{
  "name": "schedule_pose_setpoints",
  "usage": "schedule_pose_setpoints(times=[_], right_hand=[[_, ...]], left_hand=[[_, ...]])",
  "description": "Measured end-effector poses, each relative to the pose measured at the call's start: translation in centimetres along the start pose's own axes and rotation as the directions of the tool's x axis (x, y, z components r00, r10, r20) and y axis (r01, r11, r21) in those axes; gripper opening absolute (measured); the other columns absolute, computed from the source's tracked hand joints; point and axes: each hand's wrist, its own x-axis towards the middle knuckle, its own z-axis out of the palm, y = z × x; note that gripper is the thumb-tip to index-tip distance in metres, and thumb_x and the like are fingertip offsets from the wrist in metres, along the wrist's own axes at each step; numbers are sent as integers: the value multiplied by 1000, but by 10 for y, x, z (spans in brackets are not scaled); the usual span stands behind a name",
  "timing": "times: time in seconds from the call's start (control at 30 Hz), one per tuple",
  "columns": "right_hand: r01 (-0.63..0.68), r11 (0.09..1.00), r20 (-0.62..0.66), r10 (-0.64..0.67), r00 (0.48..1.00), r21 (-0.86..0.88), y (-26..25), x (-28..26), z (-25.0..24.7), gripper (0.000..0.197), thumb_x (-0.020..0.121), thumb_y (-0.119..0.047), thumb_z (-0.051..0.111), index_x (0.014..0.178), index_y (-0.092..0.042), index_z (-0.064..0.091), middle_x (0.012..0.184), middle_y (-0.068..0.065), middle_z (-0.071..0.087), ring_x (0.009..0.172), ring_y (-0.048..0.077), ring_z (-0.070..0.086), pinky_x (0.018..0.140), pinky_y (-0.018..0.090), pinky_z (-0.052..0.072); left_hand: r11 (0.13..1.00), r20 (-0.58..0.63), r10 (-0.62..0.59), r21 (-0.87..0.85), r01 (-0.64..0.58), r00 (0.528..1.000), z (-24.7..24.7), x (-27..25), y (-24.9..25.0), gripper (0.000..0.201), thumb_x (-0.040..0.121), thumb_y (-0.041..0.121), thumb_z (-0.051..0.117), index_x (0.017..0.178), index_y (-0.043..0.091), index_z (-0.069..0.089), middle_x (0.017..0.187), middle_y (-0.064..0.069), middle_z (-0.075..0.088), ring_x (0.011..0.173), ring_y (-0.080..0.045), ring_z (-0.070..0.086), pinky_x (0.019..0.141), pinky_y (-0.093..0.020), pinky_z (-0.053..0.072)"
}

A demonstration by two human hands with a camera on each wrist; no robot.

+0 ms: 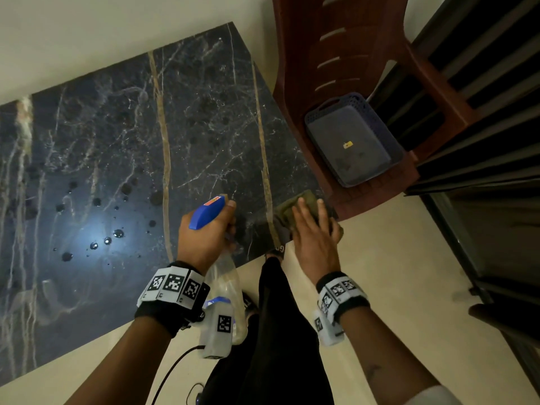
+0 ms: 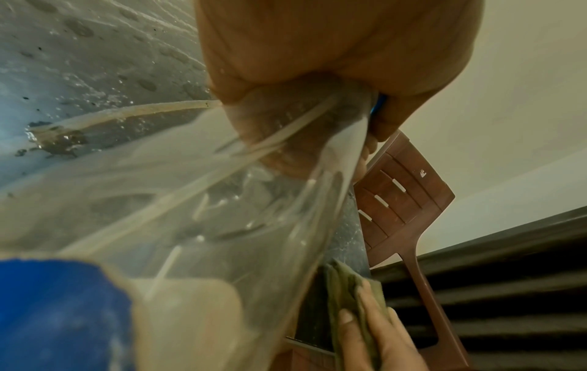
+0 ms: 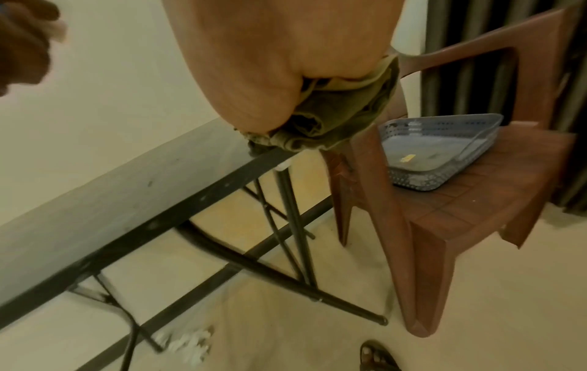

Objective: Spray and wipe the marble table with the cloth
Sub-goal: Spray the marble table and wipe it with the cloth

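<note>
The dark marble table point(image 1: 117, 147) carries water drops point(image 1: 118, 233) near its front left. My left hand point(image 1: 204, 232) grips a clear spray bottle point(image 1: 226, 290) with a blue head point(image 1: 206, 213), its nozzle over the table's near right part. The bottle point(image 2: 203, 208) fills the left wrist view. My right hand point(image 1: 312, 229) lies with straight fingers on an olive-green cloth point(image 1: 295, 204) at the table's near right corner. The cloth point(image 3: 333, 118) bunches under the palm at the table edge point(image 3: 159, 213).
A brown plastic chair point(image 1: 365, 62) stands right of the table with a blue-grey basket point(image 1: 353, 138) on its seat. A dark slatted door point(image 1: 482, 97) lies further right. Black folding legs point(image 3: 295, 226) show under the table. A cable point(image 1: 172, 372) hangs by my leg.
</note>
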Motion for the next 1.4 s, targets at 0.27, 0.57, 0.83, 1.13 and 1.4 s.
schedule_pose_setpoints(times=[0.27,0.57,0.83,1.13,1.4], right_hand=[[-62,998,-3,62,998,27,-21,-3,6,60,93,-30,66,149,-25,46,164,-8,28,154,30,13,110,55,27],[7,1000,51,-7,999,8,12,9,-10,52,99,-35,52,150,-32,42,164,-14,27,153,24,16,106,51,29],[-60,995,30,58,998,79,-34,0,2,51,100,-36,48,150,-28,44,164,-11,28,154,28,13,109,53,28],[-107,993,-2,107,994,53,22,33,-18,48,103,-40,37,148,-30,46,162,-13,32,152,23,19,101,49,31],[104,994,68,-106,992,39,-35,-6,3,50,100,-38,46,150,-31,43,164,-14,28,154,25,14,110,49,25]], left_hand=[[999,-13,-4,37,5,1000,-9,2,0,31,100,32,67,81,8,66,67,-6,63,51,-10,61,48,-24,53],[1000,0,-18,7,18,1000,-7,2,9,28,100,31,66,81,10,66,69,-6,63,49,-6,61,48,-24,55],[1000,-21,-20,-19,19,1000,-20,3,11,28,100,32,67,81,11,67,67,-3,62,50,-9,61,50,-29,57],[998,-61,-12,-55,8,998,-34,6,12,30,100,33,67,77,14,66,67,-4,62,61,-19,63,50,-27,57],[999,-55,2,-44,-4,998,-25,10,21,32,101,30,66,82,4,65,67,-8,59,49,-11,58,46,-22,53]])
